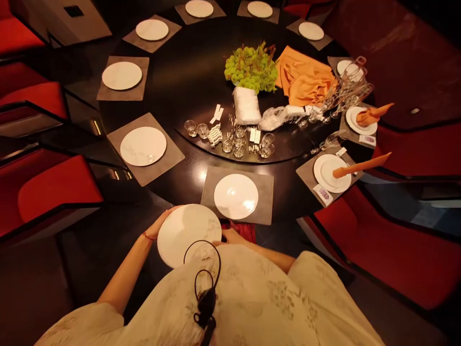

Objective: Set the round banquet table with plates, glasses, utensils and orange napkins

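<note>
A large round white plate (pixel 187 226) is held up before my body, short of the table edge. My left hand (pixel 163 225), with a thin red bracelet at the wrist, grips its left rim, fingers hidden beneath. At the plate's right rim is my right hand (pixel 230 236), closed on the edge and partly covered by my clothing. Just beyond, another white plate (pixel 236 196) lies on a grey placemat (pixel 265 194). Left of that sits a white plate (pixel 143 146) on its own placemat (pixel 155 124).
The round dark table (pixel 180 62) carries several plates on placemats. Small glasses (pixel 239 139), a green plant (pixel 251 67), orange cloths (pixel 306 77) and stemware (pixel 351 84) crowd its raised centre. An orange napkin (pixel 363 166) stands on a right-hand setting. Red chairs (pixel 389 250) flank both sides.
</note>
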Demonstrator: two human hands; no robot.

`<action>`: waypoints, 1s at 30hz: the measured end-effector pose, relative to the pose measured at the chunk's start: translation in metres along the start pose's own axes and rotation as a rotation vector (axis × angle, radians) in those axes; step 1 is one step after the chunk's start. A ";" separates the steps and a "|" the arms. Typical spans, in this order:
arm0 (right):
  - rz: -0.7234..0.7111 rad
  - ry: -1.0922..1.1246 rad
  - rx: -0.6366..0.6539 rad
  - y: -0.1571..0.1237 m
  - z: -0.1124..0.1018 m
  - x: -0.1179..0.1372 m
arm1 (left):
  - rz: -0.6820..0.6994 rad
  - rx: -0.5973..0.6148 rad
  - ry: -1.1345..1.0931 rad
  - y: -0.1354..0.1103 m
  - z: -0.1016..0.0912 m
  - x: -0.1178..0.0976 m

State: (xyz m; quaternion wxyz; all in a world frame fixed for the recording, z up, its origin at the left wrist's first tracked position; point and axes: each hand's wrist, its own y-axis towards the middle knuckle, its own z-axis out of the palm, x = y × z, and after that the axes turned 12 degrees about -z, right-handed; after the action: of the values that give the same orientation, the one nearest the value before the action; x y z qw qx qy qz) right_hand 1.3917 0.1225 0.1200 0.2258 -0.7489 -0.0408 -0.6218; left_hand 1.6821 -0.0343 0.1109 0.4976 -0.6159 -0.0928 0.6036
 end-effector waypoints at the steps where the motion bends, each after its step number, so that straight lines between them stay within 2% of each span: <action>1: 0.007 -0.022 -0.027 0.004 0.005 0.006 | 0.006 -0.014 -0.008 -0.006 -0.012 0.009; 3: -0.013 0.026 -0.114 0.012 0.011 0.013 | 0.013 -0.024 -0.022 -0.016 -0.035 0.024; 7: 0.032 0.412 -0.328 0.021 0.010 0.001 | -0.017 -0.023 -0.051 -0.035 -0.078 0.038; 11: 0.128 0.646 -0.728 0.026 0.001 -0.043 | -0.043 -0.067 -0.053 -0.057 -0.110 0.045; 14: 0.182 0.681 -1.035 0.038 -0.003 -0.083 | -0.040 -0.109 -0.061 -0.071 -0.127 0.053; 17: 0.222 0.680 -1.266 0.058 -0.005 -0.115 | -0.022 -0.127 -0.072 -0.081 -0.143 0.064; 21: 0.281 0.687 -1.368 0.076 -0.007 -0.141 | -0.006 -0.117 -0.063 -0.092 -0.166 0.075; 26: 0.346 0.611 -1.342 0.071 -0.009 -0.159 | 0.029 -0.120 -0.047 -0.108 -0.198 0.089; 30: 0.443 0.508 -1.325 0.066 -0.010 -0.161 | -0.012 -0.131 -0.076 -0.121 -0.217 0.102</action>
State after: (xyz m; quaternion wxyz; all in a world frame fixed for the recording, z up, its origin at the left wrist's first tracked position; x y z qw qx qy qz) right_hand 1.3694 0.0948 -0.0505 -0.1508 -0.5521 0.5481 -0.6100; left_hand 1.9485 -0.0110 0.0831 0.4562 -0.6233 -0.1547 0.6160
